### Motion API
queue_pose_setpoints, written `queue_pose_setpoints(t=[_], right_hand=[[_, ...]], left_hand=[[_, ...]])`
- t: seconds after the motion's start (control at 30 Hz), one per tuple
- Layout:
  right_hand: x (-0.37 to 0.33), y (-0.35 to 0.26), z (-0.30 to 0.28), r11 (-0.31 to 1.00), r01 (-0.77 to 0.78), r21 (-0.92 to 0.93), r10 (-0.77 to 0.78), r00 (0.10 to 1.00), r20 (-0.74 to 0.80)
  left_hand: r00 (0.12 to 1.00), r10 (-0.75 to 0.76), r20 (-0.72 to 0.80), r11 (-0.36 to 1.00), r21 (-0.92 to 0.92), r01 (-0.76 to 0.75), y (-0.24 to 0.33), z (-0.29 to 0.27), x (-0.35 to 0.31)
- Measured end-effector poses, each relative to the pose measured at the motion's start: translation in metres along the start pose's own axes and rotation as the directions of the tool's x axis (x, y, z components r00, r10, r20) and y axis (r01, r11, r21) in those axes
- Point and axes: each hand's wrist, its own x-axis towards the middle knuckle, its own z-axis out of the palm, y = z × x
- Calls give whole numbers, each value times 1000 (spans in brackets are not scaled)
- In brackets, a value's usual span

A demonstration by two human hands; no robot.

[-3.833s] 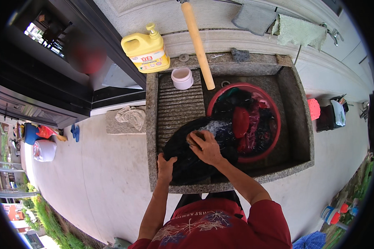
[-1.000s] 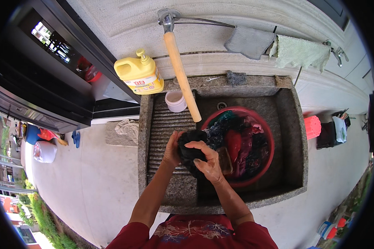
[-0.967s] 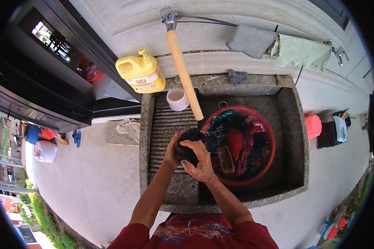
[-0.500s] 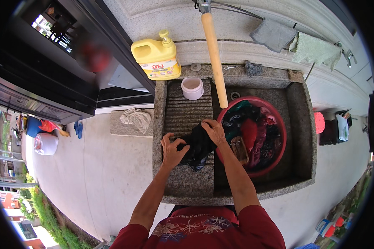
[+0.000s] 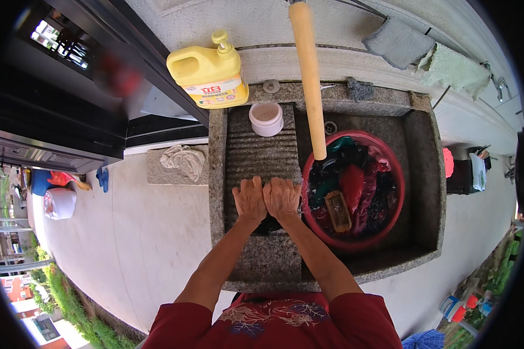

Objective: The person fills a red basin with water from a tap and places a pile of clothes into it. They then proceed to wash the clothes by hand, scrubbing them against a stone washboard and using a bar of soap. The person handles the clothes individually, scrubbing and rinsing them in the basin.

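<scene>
outdoors at a granite wash sink (image 5: 431, 174), two hands are pressing laundry on its ribbed washboard (image 5: 261, 157).

left hand (image 5: 249, 198) and right hand (image 5: 282, 198) are lying side by side, fingers curled down over a dark garment (image 5: 268, 225), which is mostly hidden beneath them. pushing too hard could be scraping knuckles on the ridges, or knocking the white cup (image 5: 266, 118); suds may be splashing from the red basin (image 5: 355, 192).

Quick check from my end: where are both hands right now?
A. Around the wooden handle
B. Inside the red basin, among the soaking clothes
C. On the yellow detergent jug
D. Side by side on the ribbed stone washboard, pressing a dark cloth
D: the left hand and right hand sit knuckle to knuckle on the ribbed washboard, with a dark cloth showing beneath them, left of the red basin.
</scene>
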Motion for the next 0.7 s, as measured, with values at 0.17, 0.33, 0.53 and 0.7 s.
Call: queue_pose_setpoints(t=[0.17,0.33,0.53,0.7], right_hand=[[25,5,-5,994,-92,-53,86,991,-102],[-69,-9,-56,911,28,410,46,984,-170],[-64,4,-26,979,151,139,-153,988,4],[30,3,-6,993,105,-52,-110,987,-114]], left_hand=[[987,-122,109,962,258,90,10,-6,18],[981,64,-184,977,-187,-99,13,-21,-88],[990,122,-65,992,-18,-123,9,3,-82],[981,-178,81,967,202,158,8,-8,17]])
